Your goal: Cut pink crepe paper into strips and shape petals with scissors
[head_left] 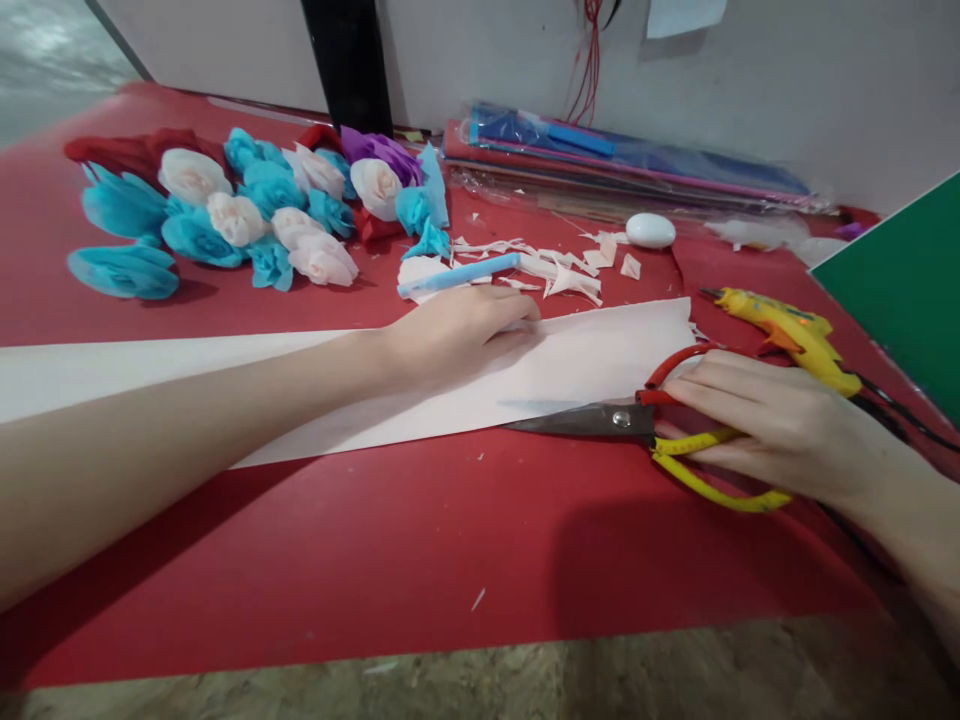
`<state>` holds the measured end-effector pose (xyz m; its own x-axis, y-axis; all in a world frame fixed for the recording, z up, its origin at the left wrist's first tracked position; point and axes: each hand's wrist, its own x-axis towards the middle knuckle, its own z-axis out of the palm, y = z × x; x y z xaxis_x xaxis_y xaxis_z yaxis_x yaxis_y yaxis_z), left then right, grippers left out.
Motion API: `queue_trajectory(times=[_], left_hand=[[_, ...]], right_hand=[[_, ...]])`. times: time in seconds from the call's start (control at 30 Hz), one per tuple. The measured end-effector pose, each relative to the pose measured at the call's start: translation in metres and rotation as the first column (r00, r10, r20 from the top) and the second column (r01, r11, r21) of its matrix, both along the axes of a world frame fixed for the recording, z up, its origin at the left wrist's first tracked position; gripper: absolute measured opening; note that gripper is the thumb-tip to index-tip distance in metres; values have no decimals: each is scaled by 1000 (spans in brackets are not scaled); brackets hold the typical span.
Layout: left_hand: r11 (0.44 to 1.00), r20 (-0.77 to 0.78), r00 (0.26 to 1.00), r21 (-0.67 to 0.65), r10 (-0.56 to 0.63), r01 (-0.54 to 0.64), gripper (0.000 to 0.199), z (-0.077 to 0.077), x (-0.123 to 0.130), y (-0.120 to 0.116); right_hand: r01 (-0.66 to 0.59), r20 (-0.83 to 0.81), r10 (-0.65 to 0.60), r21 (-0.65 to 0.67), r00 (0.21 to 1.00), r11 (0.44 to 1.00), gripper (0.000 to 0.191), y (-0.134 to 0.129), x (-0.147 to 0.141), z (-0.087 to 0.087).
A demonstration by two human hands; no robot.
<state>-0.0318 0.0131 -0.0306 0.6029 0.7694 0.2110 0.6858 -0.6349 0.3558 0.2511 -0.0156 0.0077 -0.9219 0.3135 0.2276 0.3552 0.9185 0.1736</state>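
A long strip of pale pinkish-white paper (600, 350) lies across the red tabletop. On its middle rests my left hand (465, 320), palm down, with slightly bent fingers against the paper; some fingertips are hidden. My right hand (765, 410) grips the handles of a pair of scissors (577, 419), one loop wrapped in red, the other in yellow. The dark blades point left along the strip's near edge, and look closed or nearly so. Just beyond my left hand lies a light-blue stick-like piece (472, 275) beside pale paper scraps (570, 280).
Blue, white and pale-pink paper flowers (274, 190) cluster at the back left. Plastic-wrapped sheets (637, 160) lie along the wall. A white egg-shaped object (650, 231) sits before them. A yellow glue gun (787, 330) with a cord and a green board (900, 290) are at the right.
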Motion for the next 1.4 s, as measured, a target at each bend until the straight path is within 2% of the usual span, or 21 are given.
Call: queue_trajectory(times=[0.2,0.5,0.73,1.07,1.23,1.4], left_hand=[[1000,8,1000,4,2,-2,25,-1,0,0],[1000,5,1000,6,-16,16,26,-1,-1,1],[1000,9,1000,-1,-16,16,25,-1,-2,1],[999,17,1000,37,-23,22,23,-3,-1,1],[998,20,1000,54,-21,20,23,-3,-1,1],[997,25,1000,70,-19,17,23,-3,-1,1]], right_hand=[[-15,-23,15,9,1000,1000,22,0,-3,6],[-21,162,13,47,987,999,25,-1,-2,2],[49,220,-57,44,974,998,28,-4,-7,1],[138,167,-131,-32,977,990,28,-6,-13,-4],[104,167,-91,-67,982,992,26,-2,-16,-4],[33,147,-28,-31,989,999,25,2,-14,-5]])
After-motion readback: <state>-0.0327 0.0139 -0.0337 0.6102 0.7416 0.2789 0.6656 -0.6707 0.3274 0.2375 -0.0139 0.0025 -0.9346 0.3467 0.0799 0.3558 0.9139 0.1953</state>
